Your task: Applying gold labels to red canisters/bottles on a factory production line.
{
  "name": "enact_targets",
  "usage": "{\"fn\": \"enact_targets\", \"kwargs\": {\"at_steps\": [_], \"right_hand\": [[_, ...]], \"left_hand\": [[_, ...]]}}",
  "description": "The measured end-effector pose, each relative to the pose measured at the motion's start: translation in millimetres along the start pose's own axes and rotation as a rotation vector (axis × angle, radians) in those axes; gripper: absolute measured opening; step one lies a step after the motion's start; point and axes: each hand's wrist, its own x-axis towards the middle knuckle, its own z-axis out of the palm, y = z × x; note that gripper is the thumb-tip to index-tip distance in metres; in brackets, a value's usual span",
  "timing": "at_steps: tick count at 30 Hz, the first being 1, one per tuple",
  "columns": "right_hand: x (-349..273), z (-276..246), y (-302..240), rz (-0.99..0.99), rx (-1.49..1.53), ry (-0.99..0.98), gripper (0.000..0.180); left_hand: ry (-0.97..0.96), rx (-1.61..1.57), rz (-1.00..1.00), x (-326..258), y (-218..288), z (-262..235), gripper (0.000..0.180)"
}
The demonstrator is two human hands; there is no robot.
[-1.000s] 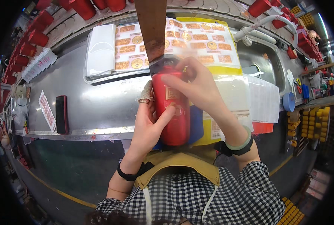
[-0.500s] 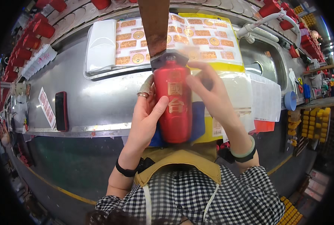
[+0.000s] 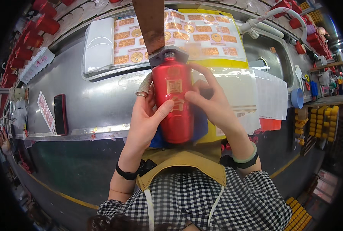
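A red bottle with gold characters lies before me, its dark neck pointing away toward a dark bracket at the foot of a rusty metal post. My left hand is closed round its left side, thumb across the front, with wrapping and a ring on one finger. On the bottle's right side my right hand presses its thumb near the lower character, while the index finger bends up toward the shoulder. Its other fingertips are hidden behind the bottle. Beyond it, printed decal sheets in gold and pink lie on a tray.
A phone and a narrow printed strip lie at left on the metal bench. White sheets overhang at right, beside a sink with a white tap. Red vessels line the back; a blue round cup stands at right.
My right hand has come in against the bottle, its thumb now lying on the front where it was lifted and blurred before. The left hand keeps its hold.
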Motion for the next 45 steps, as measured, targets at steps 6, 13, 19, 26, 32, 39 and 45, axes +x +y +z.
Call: {"fn": "enact_targets", "kwargs": {"at_steps": [6,13,19,26,32,39,45], "right_hand": [[-1,3,1,-0.022,-0.040,0.008,0.078],[-1,12,0,0.014,-0.068,0.067,0.085],[7,9,-2,0.010,0.000,0.120,0.071],[33,21,-8,-0.040,-0.051,0.162,0.056],[36,21,-8,-0.051,-0.090,0.151,0.057],[39,22,-8,-0.107,-0.121,0.170,0.057],[41,16,-17,-0.034,-0.133,0.174,0.046]], "left_hand": [[0.015,-0.079,0.012,0,-2,1,0.070],[0.006,-0.088,0.019,0,-5,-1,0.063],[0.003,-0.086,0.012,0,-2,0,0.069],[-0.011,0.019,0.027,0,1,5,0.080],[0.008,0.017,0.026,-2,1,4,0.078],[0.005,0.034,0.030,-1,-3,4,0.078],[0.047,-0.080,0.015,4,-3,7,0.066]]}}
